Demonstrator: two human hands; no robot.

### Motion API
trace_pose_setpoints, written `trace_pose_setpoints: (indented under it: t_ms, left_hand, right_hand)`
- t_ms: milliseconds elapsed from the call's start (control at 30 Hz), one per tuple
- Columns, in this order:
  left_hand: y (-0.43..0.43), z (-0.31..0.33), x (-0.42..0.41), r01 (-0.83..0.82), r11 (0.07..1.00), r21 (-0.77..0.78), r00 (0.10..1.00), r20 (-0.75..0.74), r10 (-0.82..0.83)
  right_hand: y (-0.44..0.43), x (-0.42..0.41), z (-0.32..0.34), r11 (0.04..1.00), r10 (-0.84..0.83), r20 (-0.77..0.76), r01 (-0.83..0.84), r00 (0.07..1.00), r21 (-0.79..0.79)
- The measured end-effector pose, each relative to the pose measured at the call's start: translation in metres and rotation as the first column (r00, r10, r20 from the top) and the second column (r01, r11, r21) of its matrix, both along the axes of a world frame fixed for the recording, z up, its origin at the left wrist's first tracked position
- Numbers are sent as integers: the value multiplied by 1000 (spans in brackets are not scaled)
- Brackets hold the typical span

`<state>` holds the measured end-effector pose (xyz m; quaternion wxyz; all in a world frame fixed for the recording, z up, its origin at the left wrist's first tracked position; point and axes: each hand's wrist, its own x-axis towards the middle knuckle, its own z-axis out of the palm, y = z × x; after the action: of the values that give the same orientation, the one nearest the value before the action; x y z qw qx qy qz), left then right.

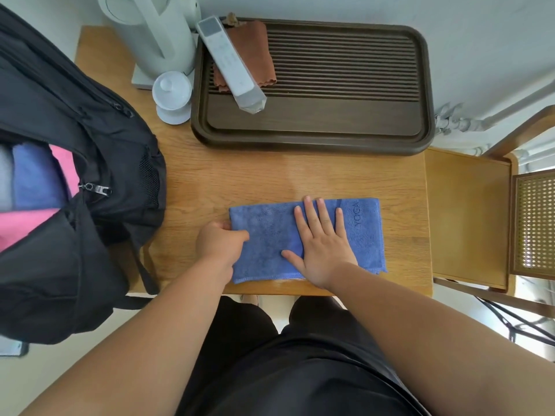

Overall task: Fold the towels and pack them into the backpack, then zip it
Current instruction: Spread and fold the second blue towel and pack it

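A blue towel (267,232) with "YOGA" stitched on it lies folded into a rectangle near the front edge of the wooden table (270,178). My right hand (322,244) presses flat on its middle, fingers straight and spread. My left hand (220,240) pinches the towel's left edge, thumb on top. The black backpack (75,151) stands open at the left of the table. Folded towels sit inside it: a grey one (4,178), a blue one (36,178) and pink ones (24,226). Its zipper pull (94,189) hangs at the opening.
A dark wooden tea tray (315,127) fills the back of the table, holding a brown cloth (255,46) and a white remote-like device (229,63). A white kettle (150,31) and lidded cup (172,96) stand at back left. A wooden chair (468,217) sits right.
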<state>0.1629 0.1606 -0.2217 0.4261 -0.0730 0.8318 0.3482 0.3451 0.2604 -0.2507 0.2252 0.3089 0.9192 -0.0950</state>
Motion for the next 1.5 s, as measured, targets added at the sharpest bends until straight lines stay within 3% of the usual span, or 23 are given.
trace_pose_setpoints:
  t_ms: [67,133,233,400,500,600,700,767,867,1033,1167,1300,1433,1500]
  left_hand:
    - [-1,2,-4,-81,994,71,985,157,69]
    - [0,10,-6,-74,990,123,974,223,45]
    - [8,34,-2,55,975,214,989,123,-83]
    - [34,72,33,256,914,314,966,-120,-229]
    - [59,79,66,391,872,296,914,-238,-328]
    - [87,77,101,527,826,201,826,-349,-442]
    - [111,65,131,620,779,97,745,-382,-546]
    - [122,53,146,672,739,47,694,-388,-606]
    - [132,41,162,725,688,14,643,-372,-669]
    - [126,30,169,802,590,93,596,-190,-780]
    - [107,31,162,806,593,0,560,-326,-761]
    - [80,33,157,827,500,-259,308,-536,-786]
    - [64,22,162,815,222,-535,57,-309,-949]
    - [57,12,164,817,141,-559,-8,-255,-967]
  right_hand:
    - [0,-1,3,1000,-3,17,3,1000,-12]
    - [2,-2,6,999,-3,22,4,1000,-42]
    - [12,-1,18,988,-35,-32,29,999,-151]
    - [38,30,45,949,-280,-274,223,920,-223]
    - [60,61,50,888,-417,-257,330,872,-320]
    - [79,88,50,728,-587,-179,418,790,-544]
    - [91,104,56,430,-778,-77,439,624,-789]
    - [96,110,59,263,-840,10,423,542,-867]
    - [98,114,57,174,-850,55,378,523,-909]
    - [99,117,60,290,-798,-17,360,602,-887]
    - [97,117,55,482,-705,-109,362,701,-798]
    - [96,120,46,516,-723,-123,412,680,-751]
    - [99,123,39,721,-603,-175,438,778,-536]
    - [100,120,43,864,-449,-232,353,863,-360]
